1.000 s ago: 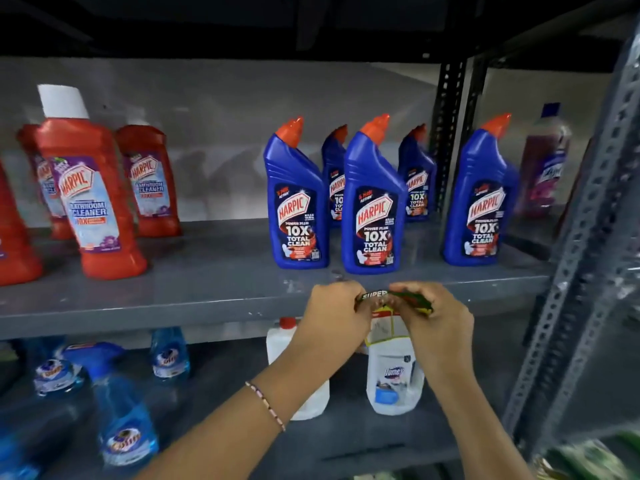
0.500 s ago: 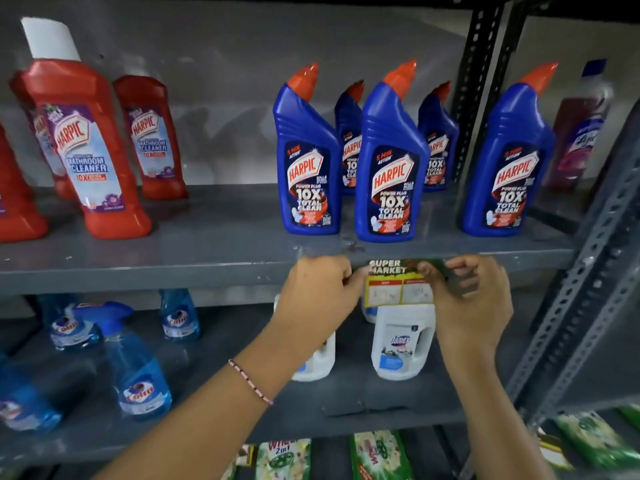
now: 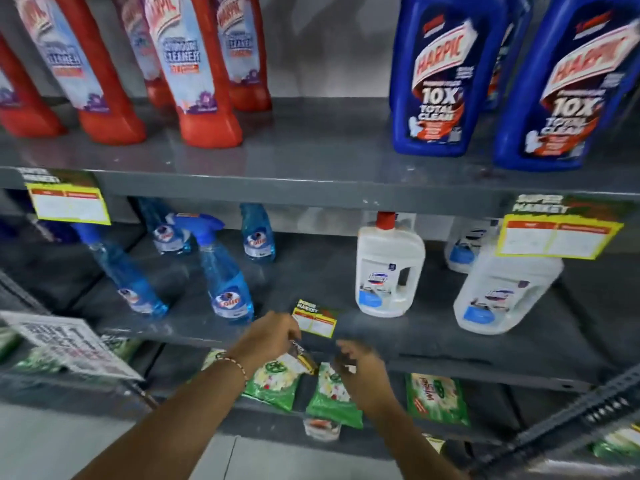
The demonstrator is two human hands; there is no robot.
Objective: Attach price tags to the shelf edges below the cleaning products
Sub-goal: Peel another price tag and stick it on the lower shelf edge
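Observation:
My left hand (image 3: pixel 266 337) pinches a small yellow-bordered price tag (image 3: pixel 314 322) in front of the middle shelf edge (image 3: pixel 450 358), between the blue spray bottles (image 3: pixel 225 271) and the white jugs (image 3: pixel 388 268). A dark and yellow bundle (image 3: pixel 305 358), possibly more tags, hangs under the same hand. My right hand (image 3: pixel 360 368) is blurred just right of that bundle, fingers curled. One price tag (image 3: pixel 557 233) hangs on the upper shelf edge under the blue Harpic bottles (image 3: pixel 440 84). Another tag (image 3: pixel 67 202) hangs under the red cleaner bottles (image 3: pixel 194 71).
Green detergent packets (image 3: pixel 436 396) lie on the lowest shelf. A printed white sheet (image 3: pixel 69 344) juts out at the left. A perforated steel upright (image 3: pixel 571 424) crosses the lower right corner. Pale floor shows at the bottom.
Both hands have dropped from the upper shelf edge to the middle shelf edge. The tag under the blue Harpic bottles now hangs there on its own. My left hand holds a different tag.

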